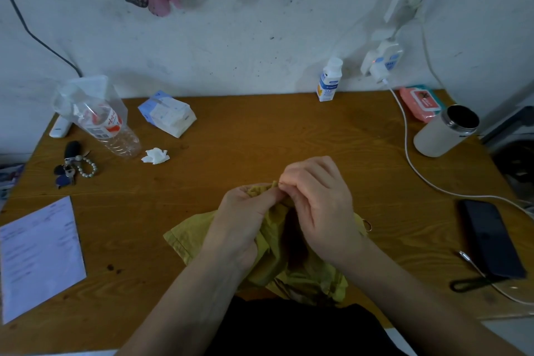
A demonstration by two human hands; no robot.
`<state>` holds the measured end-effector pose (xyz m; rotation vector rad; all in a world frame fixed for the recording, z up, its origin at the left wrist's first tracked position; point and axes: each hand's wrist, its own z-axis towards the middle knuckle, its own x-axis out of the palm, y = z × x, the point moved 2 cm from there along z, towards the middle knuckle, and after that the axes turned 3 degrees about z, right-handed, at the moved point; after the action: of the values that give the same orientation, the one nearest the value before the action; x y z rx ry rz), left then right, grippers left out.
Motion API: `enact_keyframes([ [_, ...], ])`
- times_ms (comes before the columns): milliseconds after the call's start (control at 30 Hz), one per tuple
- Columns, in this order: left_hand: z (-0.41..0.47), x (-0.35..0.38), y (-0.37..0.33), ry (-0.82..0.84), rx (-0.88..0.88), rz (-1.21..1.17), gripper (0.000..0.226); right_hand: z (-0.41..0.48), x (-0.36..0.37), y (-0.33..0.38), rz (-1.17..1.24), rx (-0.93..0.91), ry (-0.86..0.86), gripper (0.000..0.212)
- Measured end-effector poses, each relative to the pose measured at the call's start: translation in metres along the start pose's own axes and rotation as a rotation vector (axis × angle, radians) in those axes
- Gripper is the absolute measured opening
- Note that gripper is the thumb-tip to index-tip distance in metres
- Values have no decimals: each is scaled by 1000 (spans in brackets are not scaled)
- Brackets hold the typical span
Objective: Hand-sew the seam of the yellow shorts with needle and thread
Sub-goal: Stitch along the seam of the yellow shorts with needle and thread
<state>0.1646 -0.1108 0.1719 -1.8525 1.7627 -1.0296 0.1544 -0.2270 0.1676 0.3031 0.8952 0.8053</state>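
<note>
The yellow shorts (190, 235) lie bunched on the wooden table (260, 130) at its near edge, partly over my lap. My left hand (239, 222) grips a raised fold of the fabric from the left. My right hand (315, 196) sits just to the right of it, its fingers curled and its fingertips pinching at the top of that fold, where both hands meet. The needle and the thread are too small to make out; whatever the right fingertips pinch is hidden.
At the left lie a sheet of paper (37, 257), keys (70, 169), a plastic bottle (107, 124), a crumpled tissue (156, 155) and a tissue pack (167, 114). A white cup (445, 131), charging cable (410, 159) and dark phone (491, 237) are at the right.
</note>
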Motion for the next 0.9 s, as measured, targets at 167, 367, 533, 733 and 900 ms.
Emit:
enact_keyframes([
  [167, 3, 2, 0, 12, -2, -84, 19, -3, 4, -3, 74, 3, -96, 16],
  [367, 5, 0, 5, -42, 7, -199, 27, -1, 9, -8, 69, 120, -51, 16],
  [533, 9, 2, 4, -36, -114, -260, 11, -1, 17, -8, 65, 43, -69, 19],
  [733, 12, 3, 9, 31, -197, -426, 17, 4, 21, -5, 88, -9, -63, 18],
  [900, 12, -9, 12, 17, 60, -217, 16, 12, 12, -7, 632, 469, -40, 18],
])
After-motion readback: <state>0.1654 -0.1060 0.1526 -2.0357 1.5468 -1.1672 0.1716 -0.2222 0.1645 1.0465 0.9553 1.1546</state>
